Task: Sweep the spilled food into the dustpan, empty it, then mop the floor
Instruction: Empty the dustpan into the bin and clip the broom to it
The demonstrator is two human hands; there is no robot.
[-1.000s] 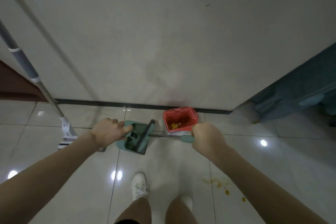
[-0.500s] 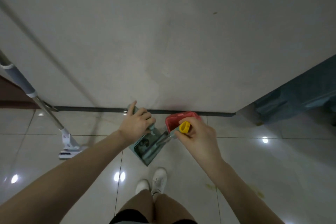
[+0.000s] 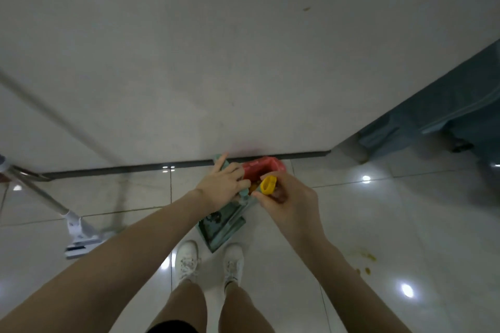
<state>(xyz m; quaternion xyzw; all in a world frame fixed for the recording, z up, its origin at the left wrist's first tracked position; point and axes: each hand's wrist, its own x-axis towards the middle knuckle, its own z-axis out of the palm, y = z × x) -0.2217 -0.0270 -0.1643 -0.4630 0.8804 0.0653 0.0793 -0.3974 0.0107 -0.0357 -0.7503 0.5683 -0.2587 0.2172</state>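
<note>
My left hand (image 3: 221,184) grips the upper end of the teal dustpan (image 3: 223,227), index finger pointing up at the wall. The pan hangs tilted with its mouth toward me, above my white shoes. My right hand (image 3: 286,197) grips the broom handle, whose yellow end cap (image 3: 267,184) sticks out above my fingers. The broom's shaft runs down across the pan. Just behind both hands a small red bin (image 3: 261,166) stands against the wall, with bits of orange food showing at its rim. Orange food stains (image 3: 365,259) lie on the tiles at the right.
A flat mop (image 3: 81,240) stands at the left, its metal pole (image 3: 32,186) slanting up toward the left edge. A grey wall with a dark baseboard (image 3: 121,169) closes the far side. Teal fabric-covered furniture (image 3: 446,116) fills the right corner. My shoes (image 3: 186,262) are close under the pan.
The view shifted down and closer. Both hands drew together over the red bin, the dustpan tipped more steeply, and the broom handle's yellow cap came up into sight.
</note>
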